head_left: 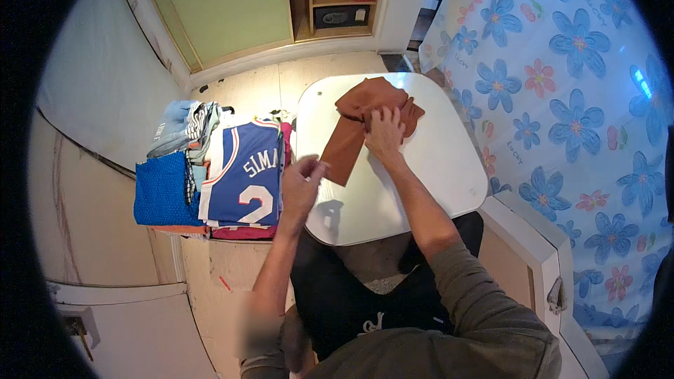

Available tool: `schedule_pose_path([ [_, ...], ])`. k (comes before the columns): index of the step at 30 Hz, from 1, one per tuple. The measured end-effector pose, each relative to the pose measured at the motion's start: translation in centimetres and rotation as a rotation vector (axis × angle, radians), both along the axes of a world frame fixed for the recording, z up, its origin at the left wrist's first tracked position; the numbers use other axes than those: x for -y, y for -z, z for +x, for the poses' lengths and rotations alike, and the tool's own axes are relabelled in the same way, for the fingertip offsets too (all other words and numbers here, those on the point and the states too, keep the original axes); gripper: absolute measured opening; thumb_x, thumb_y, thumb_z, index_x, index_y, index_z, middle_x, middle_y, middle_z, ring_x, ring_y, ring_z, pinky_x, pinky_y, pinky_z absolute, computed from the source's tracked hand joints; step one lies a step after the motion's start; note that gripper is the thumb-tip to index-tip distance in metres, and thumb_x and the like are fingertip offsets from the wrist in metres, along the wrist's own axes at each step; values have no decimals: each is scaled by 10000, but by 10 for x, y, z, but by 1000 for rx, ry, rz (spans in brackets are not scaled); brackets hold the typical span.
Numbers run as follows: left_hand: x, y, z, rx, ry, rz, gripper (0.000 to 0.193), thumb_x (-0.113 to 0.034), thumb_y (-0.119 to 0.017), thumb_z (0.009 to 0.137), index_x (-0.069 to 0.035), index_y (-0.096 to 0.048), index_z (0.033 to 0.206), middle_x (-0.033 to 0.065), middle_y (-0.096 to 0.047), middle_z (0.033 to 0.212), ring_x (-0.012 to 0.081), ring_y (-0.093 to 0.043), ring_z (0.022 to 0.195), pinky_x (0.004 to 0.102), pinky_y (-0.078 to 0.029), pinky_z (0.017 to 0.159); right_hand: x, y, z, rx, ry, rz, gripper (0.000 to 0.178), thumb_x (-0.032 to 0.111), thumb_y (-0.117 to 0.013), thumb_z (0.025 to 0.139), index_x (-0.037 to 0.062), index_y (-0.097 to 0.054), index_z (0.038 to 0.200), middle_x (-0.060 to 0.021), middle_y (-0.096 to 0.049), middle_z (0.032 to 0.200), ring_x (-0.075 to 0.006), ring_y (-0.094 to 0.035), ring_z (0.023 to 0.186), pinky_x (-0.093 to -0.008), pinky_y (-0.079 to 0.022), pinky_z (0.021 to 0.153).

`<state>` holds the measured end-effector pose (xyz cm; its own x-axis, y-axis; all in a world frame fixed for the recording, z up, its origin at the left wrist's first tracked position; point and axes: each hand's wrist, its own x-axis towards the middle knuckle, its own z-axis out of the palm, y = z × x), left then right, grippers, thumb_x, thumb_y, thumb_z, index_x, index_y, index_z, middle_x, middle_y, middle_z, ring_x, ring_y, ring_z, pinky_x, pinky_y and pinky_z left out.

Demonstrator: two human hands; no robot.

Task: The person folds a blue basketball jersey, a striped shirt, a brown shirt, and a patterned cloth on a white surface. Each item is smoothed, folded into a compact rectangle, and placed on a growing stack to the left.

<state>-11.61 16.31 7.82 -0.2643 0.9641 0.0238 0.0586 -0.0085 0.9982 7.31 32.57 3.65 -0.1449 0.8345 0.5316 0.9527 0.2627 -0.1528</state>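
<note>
A rust-brown garment (344,147) lies on the white table (442,168), bunched at its far end, with one long flat section reaching toward me on the left. My right hand (384,132) is on the bunched part, its bent fingers gripping the cloth. Beside the near left end of the flat section is my left hand (302,181), raised by the table's left edge. Its fingers are loosely curled and apart, with the tips close to the cloth; I see nothing held in them. Whether those tips touch the garment is unclear.
Left of the table stand stacks of folded clothes: a blue jersey (242,175), a bright blue knitted piece (165,189) and denim (175,130). A flowered curtain (540,98) hangs at right. Behind is a shelf cabinet (340,0). My legs (323,288) are under the table's near edge.
</note>
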Motion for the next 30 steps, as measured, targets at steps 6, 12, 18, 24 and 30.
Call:
schedule_pose_path([
  [6, 15, 42, 77, -318, 115, -50, 348, -140, -750, 903, 89, -683, 1156, 161, -764, 995, 204, -746, 864, 341, -587, 780, 29, 29, 87, -145, -9, -382, 350, 138, -755, 794, 69, -661, 1123, -130, -676, 1117, -336, -650, 1079, -484, -508, 957],
  [12, 39, 51, 108, -472, -44, 24, 310, -121, -740, 874, 52, -707, 1129, 183, -761, 978, 282, -751, 883, 374, -584, 806, 84, -61, 155, -1407, -328, -257, 122, -23, -591, 900, 15, -645, 1002, -21, -667, 953, -141, -616, 875, -296, -516, 827],
  [18, 25, 54, 147, -572, 8, 341, 634, -153, -812, 817, 38, -530, 1352, 229, -634, 1273, 377, -658, 1107, 440, -515, 973, 95, -117, 202, -1733, -560, -570, 249, 154, -635, 970, -3, -643, 1163, -103, -696, 1057, -204, -678, 942, -333, -549, 860],
  [24, 32, 38, 192, -146, 384, 121, 890, -145, -855, 825, -6, -339, 1536, 201, -561, 1404, 291, -587, 1279, 387, -509, 1059, 118, -136, 212, -1976, -497, -797, 349, 276, -658, 965, -11, -661, 1162, -132, -729, 1057, -276, -698, 930, -404, -544, 890],
  [30, 52, 0, 209, -328, 503, 311, 1087, -171, -907, 748, -34, -244, 1598, 180, -334, 1613, 308, -397, 1456, 433, -377, 1195, 137, -175, 180, -2187, -293, -759, 269, 262, -612, 996, 22, -652, 1112, -131, -723, 1016, -301, -698, 906, -435, -553, 905],
])
